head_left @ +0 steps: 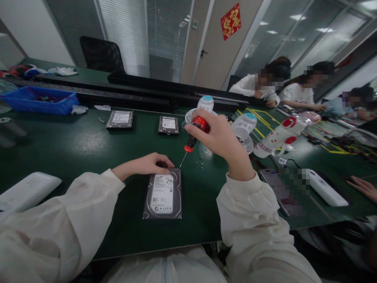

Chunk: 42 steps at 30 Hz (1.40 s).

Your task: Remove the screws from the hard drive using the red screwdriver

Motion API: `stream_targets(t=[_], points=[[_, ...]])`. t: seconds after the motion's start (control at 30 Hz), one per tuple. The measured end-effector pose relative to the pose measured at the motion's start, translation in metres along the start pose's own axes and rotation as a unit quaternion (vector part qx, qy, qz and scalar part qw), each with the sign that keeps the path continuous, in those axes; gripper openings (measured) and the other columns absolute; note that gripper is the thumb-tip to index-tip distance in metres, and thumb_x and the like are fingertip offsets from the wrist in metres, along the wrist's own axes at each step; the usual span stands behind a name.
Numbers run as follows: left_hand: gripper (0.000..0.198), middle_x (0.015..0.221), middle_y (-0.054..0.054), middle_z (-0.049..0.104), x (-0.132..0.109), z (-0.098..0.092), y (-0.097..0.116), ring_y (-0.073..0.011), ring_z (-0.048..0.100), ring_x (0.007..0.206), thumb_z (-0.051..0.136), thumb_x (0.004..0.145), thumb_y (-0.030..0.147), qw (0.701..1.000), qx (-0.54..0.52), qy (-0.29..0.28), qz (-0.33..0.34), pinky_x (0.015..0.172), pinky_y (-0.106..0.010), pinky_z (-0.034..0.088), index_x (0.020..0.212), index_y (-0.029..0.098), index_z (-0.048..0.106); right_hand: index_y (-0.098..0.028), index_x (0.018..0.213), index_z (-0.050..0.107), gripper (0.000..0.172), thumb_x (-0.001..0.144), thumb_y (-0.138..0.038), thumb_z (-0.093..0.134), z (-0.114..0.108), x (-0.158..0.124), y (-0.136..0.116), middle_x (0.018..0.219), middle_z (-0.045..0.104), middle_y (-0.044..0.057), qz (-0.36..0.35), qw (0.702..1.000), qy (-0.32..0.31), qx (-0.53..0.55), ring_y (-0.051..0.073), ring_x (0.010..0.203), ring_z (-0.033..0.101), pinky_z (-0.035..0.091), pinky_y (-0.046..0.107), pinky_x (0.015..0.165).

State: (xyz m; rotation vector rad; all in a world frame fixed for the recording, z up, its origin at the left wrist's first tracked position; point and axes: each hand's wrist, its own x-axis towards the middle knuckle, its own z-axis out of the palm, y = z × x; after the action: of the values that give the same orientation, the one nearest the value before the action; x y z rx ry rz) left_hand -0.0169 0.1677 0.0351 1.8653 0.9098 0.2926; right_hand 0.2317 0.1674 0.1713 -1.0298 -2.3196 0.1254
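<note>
A hard drive [163,194] with a white label lies flat on the green table in front of me. My left hand [153,163] grips its far edge, the thumb on top and the fingers curled at the back, partly hidden. In my right hand [213,129] is a red and black screwdriver [193,138], held at a slant. Its tip reaches the drive's far right corner; whether it sits in a screw is too small to tell. Several small screws [201,158] are scattered to the right of the drive. Two more hard drives, one left [119,119] and one nearer the middle [168,125], rest farther back.
Small white fans [244,127] stand behind my right hand. A white bottle with red spots [282,135], a phone [279,190] and a white device [328,188] are at right. A blue bin [39,100] stands back left, a white object [31,190] near left. Other people sit at right.
</note>
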Motion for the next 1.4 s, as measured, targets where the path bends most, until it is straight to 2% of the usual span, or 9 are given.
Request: stream_targets(t=[0.17, 0.33, 0.53, 0.73, 0.9, 1.1, 1.17, 1.23, 1.4], points=[[0.046, 0.119, -0.005, 0.071, 0.001, 0.0, -0.003, -0.0247, 0.067, 0.109, 0.072, 0.084, 0.053, 1.0, -0.009, -0.004, -0.001, 0.094, -0.037, 0.051, 0.119, 0.024, 0.07, -0.02, 0.104, 0.058, 0.02, 0.084, -0.021, 0.056, -0.002, -0.001, 0.001, 0.065, 0.05, -0.004, -0.017, 0.999, -0.011, 0.029, 0.012, 0.058, 0.044, 0.03, 0.03, 0.061], [0.047, 0.121, -0.006, 0.07, 0.001, 0.0, 0.001, -0.0251, 0.067, 0.11, 0.071, 0.084, 0.053, 1.0, -0.003, -0.009, -0.01, 0.094, -0.037, 0.051, 0.121, 0.024, 0.069, -0.022, 0.094, 0.056, 0.017, 0.093, -0.039, 0.056, -0.001, -0.001, 0.0, 0.066, 0.052, -0.003, 0.01, 1.0, 0.004, -0.013, 0.013, 0.06, 0.045, 0.03, 0.031, 0.063], [0.046, 0.121, -0.004, 0.071, 0.0, 0.0, 0.004, -0.0239, 0.067, 0.108, 0.07, 0.085, 0.052, 1.0, 0.002, -0.008, -0.011, 0.093, -0.036, 0.052, 0.121, 0.023, 0.069, -0.022, 0.107, 0.049, 0.025, 0.083, -0.022, 0.057, 0.0, -0.002, 0.002, 0.083, 0.057, 0.0, -0.021, 0.999, 0.003, 0.025, 0.014, 0.067, 0.046, 0.034, 0.031, 0.066], [0.044, 0.121, -0.004, 0.071, -0.001, 0.0, 0.004, -0.0244, 0.067, 0.111, 0.07, 0.086, 0.051, 1.0, 0.007, -0.004, -0.013, 0.096, -0.038, 0.051, 0.121, 0.024, 0.069, -0.02, 0.096, 0.055, 0.02, 0.091, -0.039, 0.059, -0.001, -0.001, 0.0, 0.071, 0.051, -0.002, -0.009, 0.998, 0.025, -0.051, 0.013, 0.064, 0.044, 0.03, 0.031, 0.062], [0.044, 0.122, -0.004, 0.07, -0.002, -0.001, 0.006, -0.0245, 0.066, 0.111, 0.07, 0.086, 0.051, 1.0, -0.003, -0.014, -0.012, 0.096, -0.038, 0.052, 0.121, 0.024, 0.068, -0.017, 0.102, 0.061, 0.017, 0.085, -0.02, 0.057, -0.004, -0.002, -0.002, 0.078, 0.058, -0.001, -0.063, 0.998, 0.013, 0.006, 0.012, 0.067, 0.048, 0.035, 0.028, 0.066], [0.044, 0.122, -0.004, 0.07, -0.002, 0.0, 0.007, -0.0247, 0.066, 0.111, 0.07, 0.085, 0.051, 1.0, 0.008, -0.005, -0.022, 0.095, -0.038, 0.051, 0.121, 0.024, 0.069, -0.02, 0.089, 0.06, 0.019, 0.094, -0.037, 0.054, -0.003, -0.003, -0.004, 0.066, 0.051, -0.002, -0.018, 0.999, 0.024, -0.04, 0.012, 0.061, 0.044, 0.03, 0.029, 0.063], [0.044, 0.122, -0.004, 0.07, -0.002, 0.0, 0.006, -0.0249, 0.066, 0.112, 0.07, 0.085, 0.051, 1.0, 0.003, -0.006, -0.018, 0.096, -0.039, 0.051, 0.12, 0.025, 0.069, -0.019, 0.091, 0.06, 0.011, 0.09, -0.028, 0.055, -0.003, -0.003, -0.004, 0.07, 0.054, -0.001, -0.045, 0.999, 0.013, -0.02, 0.013, 0.065, 0.048, 0.032, 0.029, 0.065], [0.044, 0.121, -0.004, 0.07, -0.001, 0.0, 0.004, -0.0248, 0.066, 0.111, 0.07, 0.085, 0.052, 1.0, -0.005, -0.011, -0.012, 0.096, -0.039, 0.051, 0.12, 0.025, 0.068, -0.016, 0.099, 0.061, 0.017, 0.085, -0.02, 0.053, -0.004, -0.003, -0.003, 0.082, 0.059, 0.002, -0.081, 0.997, 0.0, -0.002, 0.015, 0.074, 0.052, 0.035, 0.03, 0.07], [0.045, 0.119, -0.004, 0.071, 0.001, 0.0, 0.0, -0.0253, 0.066, 0.111, 0.071, 0.084, 0.052, 1.0, -0.008, -0.013, -0.007, 0.095, -0.039, 0.052, 0.12, 0.025, 0.069, -0.018, 0.095, 0.063, 0.028, 0.096, -0.043, 0.051, -0.005, -0.004, -0.004, 0.066, 0.051, -0.002, -0.025, 0.999, 0.008, -0.043, 0.013, 0.063, 0.047, 0.032, 0.029, 0.065]])
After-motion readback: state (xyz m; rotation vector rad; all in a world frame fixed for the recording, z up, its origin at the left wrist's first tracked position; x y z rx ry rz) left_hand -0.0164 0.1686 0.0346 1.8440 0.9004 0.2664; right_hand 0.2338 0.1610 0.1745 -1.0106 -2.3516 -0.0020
